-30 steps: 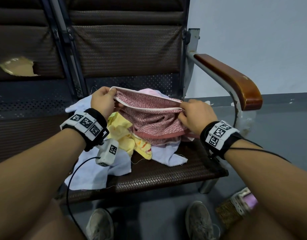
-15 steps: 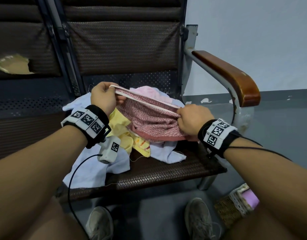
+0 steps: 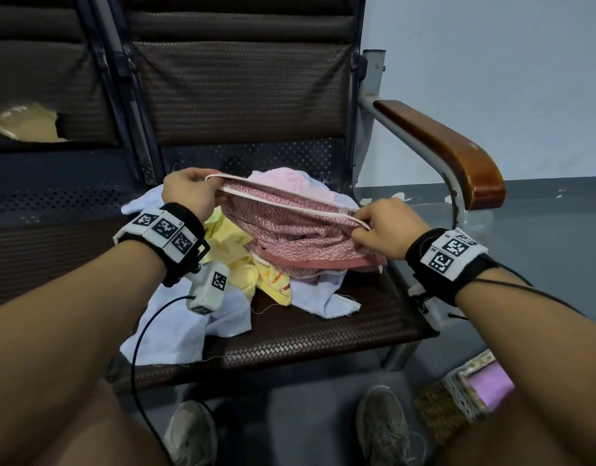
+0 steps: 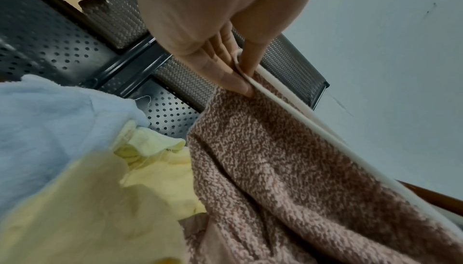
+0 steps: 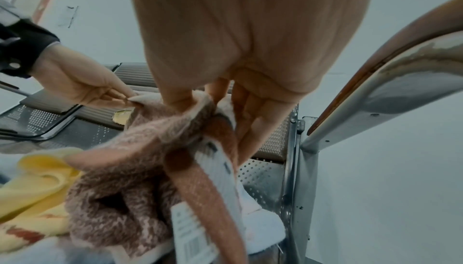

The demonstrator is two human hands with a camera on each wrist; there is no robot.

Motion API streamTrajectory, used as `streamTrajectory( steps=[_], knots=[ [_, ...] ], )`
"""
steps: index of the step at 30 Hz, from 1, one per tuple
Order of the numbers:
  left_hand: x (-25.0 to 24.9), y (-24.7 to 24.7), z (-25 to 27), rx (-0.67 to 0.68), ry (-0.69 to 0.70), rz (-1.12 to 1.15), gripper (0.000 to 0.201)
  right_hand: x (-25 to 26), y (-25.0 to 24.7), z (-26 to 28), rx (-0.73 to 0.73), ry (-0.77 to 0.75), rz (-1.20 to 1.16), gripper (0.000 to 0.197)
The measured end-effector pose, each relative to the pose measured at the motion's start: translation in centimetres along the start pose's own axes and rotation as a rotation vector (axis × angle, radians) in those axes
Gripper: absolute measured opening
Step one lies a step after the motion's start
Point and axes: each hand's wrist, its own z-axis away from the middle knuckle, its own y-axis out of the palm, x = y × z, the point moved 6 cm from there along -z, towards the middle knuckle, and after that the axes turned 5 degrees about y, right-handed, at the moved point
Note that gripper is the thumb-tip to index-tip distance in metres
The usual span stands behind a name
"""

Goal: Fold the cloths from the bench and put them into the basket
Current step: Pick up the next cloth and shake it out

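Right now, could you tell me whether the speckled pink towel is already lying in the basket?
No, both hands hold the speckled pink towel by its edge above the bench, away from the basket.

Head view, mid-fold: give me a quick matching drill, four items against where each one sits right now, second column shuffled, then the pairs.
Items:
1. speckled pink towel
2. yellow cloth
3. basket
4. pale blue cloth

Places:
A. on the floor right of the bench, a purple cloth inside
B. draped over the seat's front edge at the left
C. held up by its white edge between the left hand and the right hand
D. crumpled on the seat, partly under the towel

Pairs: 1-C, 2-D, 3-A, 4-B
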Motion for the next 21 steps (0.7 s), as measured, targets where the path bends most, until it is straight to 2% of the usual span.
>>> streamTrajectory(
  steps=[6,9,10,13,15,19,21],
  knots=[
    [-1.4,0.9,0.4,-0.024,0.075,0.093,0.011,-0.3,1.1,0.1,0.060,-0.044,0.084,0.030],
    [-1.7,0.9,0.3,-0.057,0.093,0.128,0.012,-0.5,0.6,0.0,0.033,-0.023,0.096,0.044],
    [-1.7,0.7,0.3,-0.071,0.092,0.133,0.011,-0.6,0.6,0.0,0.033,-0.016,0.107,0.043],
    [-1.3,0.1,0.1,-0.098,0.069,0.132,0.009,-0.9,1.5,0.3,0.101,0.045,0.217,0.021],
    [-0.9,-0.4,-0.2,-0.104,0.051,0.099,0.009,-1.4,2.1,0.6,0.121,0.101,0.243,0.022],
    [0.1,-1.6,-0.9,-0.077,-0.008,-0.071,0.012,-2.1,0.4,0.5,-0.062,0.089,-0.009,0.023],
    [0.8,-1.9,-1.1,-0.007,-0.028,-0.201,0.019,-2.6,-1.1,0.7,-0.157,0.077,-0.187,0.028]
  ],
)
